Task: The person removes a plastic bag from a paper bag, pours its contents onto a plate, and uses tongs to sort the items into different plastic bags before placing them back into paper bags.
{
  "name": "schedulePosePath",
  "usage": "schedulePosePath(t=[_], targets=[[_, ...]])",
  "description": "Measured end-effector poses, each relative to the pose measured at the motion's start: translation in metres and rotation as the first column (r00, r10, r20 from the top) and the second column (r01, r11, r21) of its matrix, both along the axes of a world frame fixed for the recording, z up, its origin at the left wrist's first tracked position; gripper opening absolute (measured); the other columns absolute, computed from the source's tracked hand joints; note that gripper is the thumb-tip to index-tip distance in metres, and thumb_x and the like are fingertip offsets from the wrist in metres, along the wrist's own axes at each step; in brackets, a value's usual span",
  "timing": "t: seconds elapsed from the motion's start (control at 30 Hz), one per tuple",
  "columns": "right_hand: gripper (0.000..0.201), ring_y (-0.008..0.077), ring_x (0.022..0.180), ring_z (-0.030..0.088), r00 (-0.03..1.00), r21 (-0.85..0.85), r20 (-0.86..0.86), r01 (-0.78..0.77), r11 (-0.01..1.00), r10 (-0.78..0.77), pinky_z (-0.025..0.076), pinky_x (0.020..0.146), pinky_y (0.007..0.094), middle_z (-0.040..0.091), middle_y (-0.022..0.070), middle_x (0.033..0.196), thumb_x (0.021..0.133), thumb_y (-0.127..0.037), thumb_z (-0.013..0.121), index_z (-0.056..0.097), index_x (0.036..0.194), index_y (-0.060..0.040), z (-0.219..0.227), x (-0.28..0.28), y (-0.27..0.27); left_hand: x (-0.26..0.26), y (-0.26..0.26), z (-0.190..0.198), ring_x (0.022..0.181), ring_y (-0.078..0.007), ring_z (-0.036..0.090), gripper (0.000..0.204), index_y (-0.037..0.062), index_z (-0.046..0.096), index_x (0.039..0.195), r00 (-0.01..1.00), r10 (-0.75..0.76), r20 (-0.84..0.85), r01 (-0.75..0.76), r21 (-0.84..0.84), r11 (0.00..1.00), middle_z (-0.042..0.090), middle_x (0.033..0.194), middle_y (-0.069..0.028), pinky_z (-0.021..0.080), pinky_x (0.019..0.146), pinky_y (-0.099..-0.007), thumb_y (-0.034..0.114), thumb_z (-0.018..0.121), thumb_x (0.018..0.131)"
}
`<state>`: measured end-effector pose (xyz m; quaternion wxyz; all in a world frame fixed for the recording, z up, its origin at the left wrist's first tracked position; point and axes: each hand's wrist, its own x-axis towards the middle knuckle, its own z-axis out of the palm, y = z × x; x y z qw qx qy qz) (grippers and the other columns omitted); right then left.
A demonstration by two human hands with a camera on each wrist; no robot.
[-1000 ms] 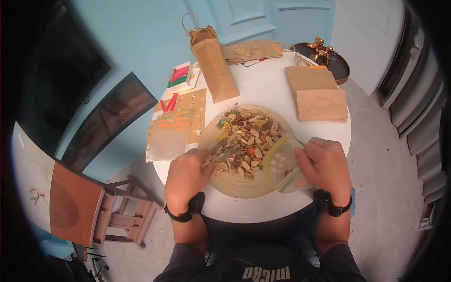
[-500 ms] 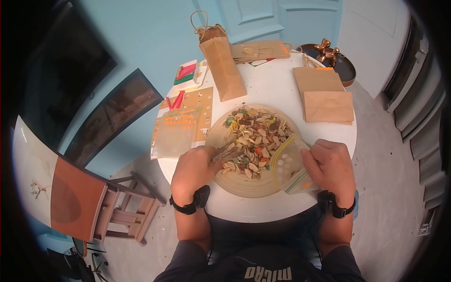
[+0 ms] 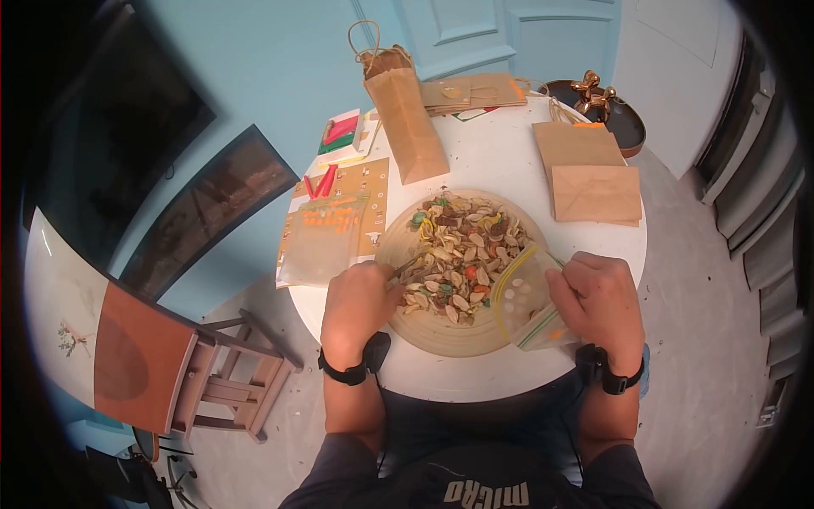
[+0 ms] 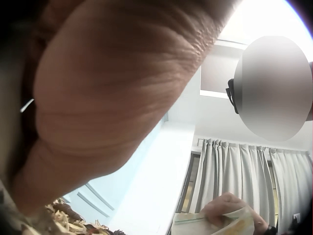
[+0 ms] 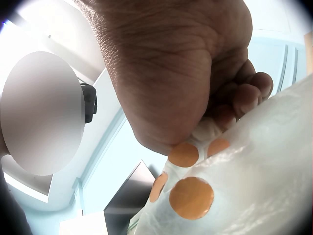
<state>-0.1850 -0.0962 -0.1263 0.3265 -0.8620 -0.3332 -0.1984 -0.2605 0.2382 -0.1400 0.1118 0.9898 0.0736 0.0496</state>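
Observation:
A round beige plate (image 3: 424,338) bears a heap of dried potpourri (image 3: 462,254), with pale slices and some orange, green and yellow bits. My left hand (image 3: 360,305) is at the heap's left edge, fingers curled around a slim greyish tool (image 3: 410,268) that points into the pieces. The hand covers most of this tool; its kind I cannot tell. At the plate's right side my right hand (image 3: 600,299) pinches a clear zip bag (image 3: 517,297) by its edge. The bag tilts over the plate's rim. Round orange stickers (image 5: 191,198) show on it in the right wrist view.
Left on the white table (image 3: 424,386) lies another zip bag (image 3: 318,250) on patterned brown paper. A tall kraft paper bag (image 3: 411,127) stands behind the plate. Folded kraft bags (image 3: 593,191) lie at the right, more (image 3: 475,92) at the back.
The head view has shifted slightly, so the table appears further right. Both hands keep nearly the same places by the plate, still holding the tool and the zip bag.

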Motion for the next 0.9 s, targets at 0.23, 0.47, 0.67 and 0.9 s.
schedulePosePath(t=[0.23, 0.47, 0.67, 0.9], targets=[[0.038, 0.0378, 0.056, 0.06, 1.0, -0.003, -0.003, -0.003, 1.0, 0.003, 0.048, 0.055, 0.047, 0.058, 0.0149, 0.063, 0.095, -0.013, 0.08, 0.061, 0.065, 0.0001, -0.001, 0.0, -0.001, 0.002, -0.001, -0.003, 0.087, -0.0426, 0.077, 0.019, 0.0025, 0.082, 0.092, 0.999, -0.013, 0.051, 0.009, 0.078, 0.997, 0.077, 0.089, -0.0226, 0.061, 0.079, -0.0525, 0.022, 0.081, 0.093], [0.035, 0.0387, 0.059, 0.062, 1.0, 0.008, 0.013, -0.02, 1.0, 0.02, 0.049, 0.057, 0.0477, 0.06, 0.0147, 0.066, 0.095, -0.013, 0.079, 0.062, 0.067, -0.0013, 0.0, 0.001, -0.002, -0.01, -0.005, 0.014, 0.087, -0.0428, 0.076, 0.02, 0.003, 0.083, 0.104, 0.991, -0.008, 0.134, 0.002, 0.046, 0.999, 0.079, 0.094, -0.0215, 0.059, 0.077, -0.0501, 0.019, 0.084, 0.092], [0.033, 0.0384, 0.061, 0.064, 0.999, -0.001, 0.015, -0.031, 1.0, 0.031, 0.051, 0.058, 0.0477, 0.063, 0.0136, 0.068, 0.095, -0.014, 0.079, 0.063, 0.069, -0.0021, -0.003, 0.004, -0.004, -0.031, -0.032, 0.035, 0.085, -0.0405, 0.077, 0.024, 0.0021, 0.083, 0.113, 0.968, -0.108, 0.229, 0.124, -0.058, 0.991, 0.079, 0.096, -0.0198, 0.058, 0.074, -0.0467, 0.014, 0.087, 0.092], [0.033, 0.0388, 0.062, 0.064, 0.999, -0.029, 0.023, -0.028, 0.999, 0.029, 0.052, 0.058, 0.0471, 0.064, 0.0133, 0.069, 0.097, -0.017, 0.079, 0.064, 0.07, -0.0025, -0.001, 0.003, -0.001, -0.032, -0.077, 0.036, 0.088, -0.0404, 0.076, 0.033, 0.0011, 0.079, 0.119, 0.89, -0.392, 0.233, 0.433, -0.163, 0.887, 0.078, 0.099, -0.0156, 0.061, 0.077, -0.0471, 0.017, 0.087, 0.092]])
